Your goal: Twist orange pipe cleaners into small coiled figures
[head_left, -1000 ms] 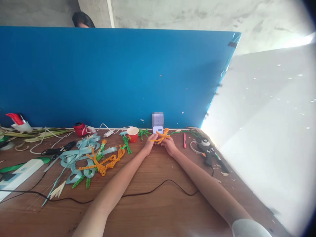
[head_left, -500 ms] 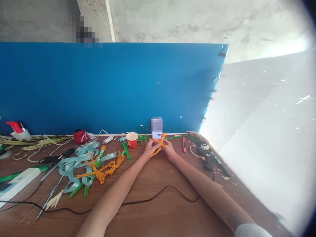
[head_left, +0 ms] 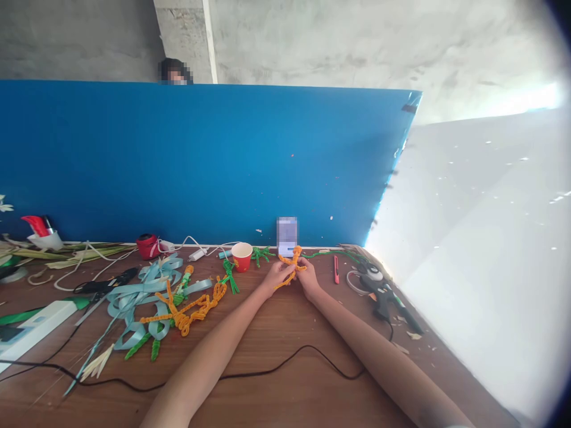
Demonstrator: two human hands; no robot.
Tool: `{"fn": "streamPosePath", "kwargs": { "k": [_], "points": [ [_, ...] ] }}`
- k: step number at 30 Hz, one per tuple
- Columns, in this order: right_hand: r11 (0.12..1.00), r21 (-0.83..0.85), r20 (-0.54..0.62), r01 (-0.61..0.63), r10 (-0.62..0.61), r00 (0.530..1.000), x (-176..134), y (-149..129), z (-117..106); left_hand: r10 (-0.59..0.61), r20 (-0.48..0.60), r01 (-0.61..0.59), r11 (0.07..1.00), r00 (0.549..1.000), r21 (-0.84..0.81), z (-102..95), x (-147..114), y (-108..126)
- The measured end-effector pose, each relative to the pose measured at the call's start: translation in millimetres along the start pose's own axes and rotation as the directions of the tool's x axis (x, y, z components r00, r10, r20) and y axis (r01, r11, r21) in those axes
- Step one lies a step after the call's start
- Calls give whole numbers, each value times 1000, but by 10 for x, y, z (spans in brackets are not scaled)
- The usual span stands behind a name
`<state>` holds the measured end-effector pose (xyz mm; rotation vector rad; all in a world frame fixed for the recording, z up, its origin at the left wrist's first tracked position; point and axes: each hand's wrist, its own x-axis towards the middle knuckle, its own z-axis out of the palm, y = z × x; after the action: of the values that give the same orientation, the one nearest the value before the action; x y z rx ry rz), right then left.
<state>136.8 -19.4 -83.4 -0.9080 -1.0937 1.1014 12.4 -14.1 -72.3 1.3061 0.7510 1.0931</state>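
Between my two hands is an orange pipe-cleaner figure (head_left: 296, 257), with a loop at its top and limbs sticking out to the sides and down. My left hand (head_left: 277, 277) pinches it from the left, thumb towards the middle. On the other side my right hand (head_left: 308, 276) has its fingers closed on the figure's right part. Just behind stands a phone (head_left: 286, 235), leaning on the blue board. A red paper cup (head_left: 241, 258) and green pipe-cleaner pieces (head_left: 229, 276) are left of my hands; a pink cutter (head_left: 336, 270) lies to their right.
Light-blue ribbon (head_left: 127, 303) and more orange pipe-cleaner pieces (head_left: 182, 318) lie tangled at left, near a white power strip (head_left: 42, 333). A glue gun (head_left: 379, 291) is at right. A black cable (head_left: 267, 373) crosses the table. A person's head (head_left: 175, 70) shows above the blue board (head_left: 200, 160).
The view has shifted slightly, so the scene sits a little lower and further right. Both hands still hold the orange figure in nearly the same pose. The person behind the board shows differently.
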Motion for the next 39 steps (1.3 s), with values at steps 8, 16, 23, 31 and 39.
{"fn": "streamPosePath", "kwargs": {
  "k": [8,16,23,31,39],
  "points": [
    [1000,-11,-18,3,-4,1000,-12,-49,-4,120,-298,-141,989,947,-48,-76,51,-21],
    [997,-58,23,49,-48,999,-37,-65,31,132,-403,-143,990,906,3,-74,59,-55],
    [992,-96,43,81,-77,996,-37,-36,26,133,-354,-139,990,926,10,-66,37,-36],
    [973,-179,45,148,-142,989,-46,-21,18,117,-320,-115,993,940,25,-87,56,-90],
    [887,-361,84,288,-277,957,-93,-60,27,20,-372,-32,999,928,-26,-136,113,-109]
  ]
}}
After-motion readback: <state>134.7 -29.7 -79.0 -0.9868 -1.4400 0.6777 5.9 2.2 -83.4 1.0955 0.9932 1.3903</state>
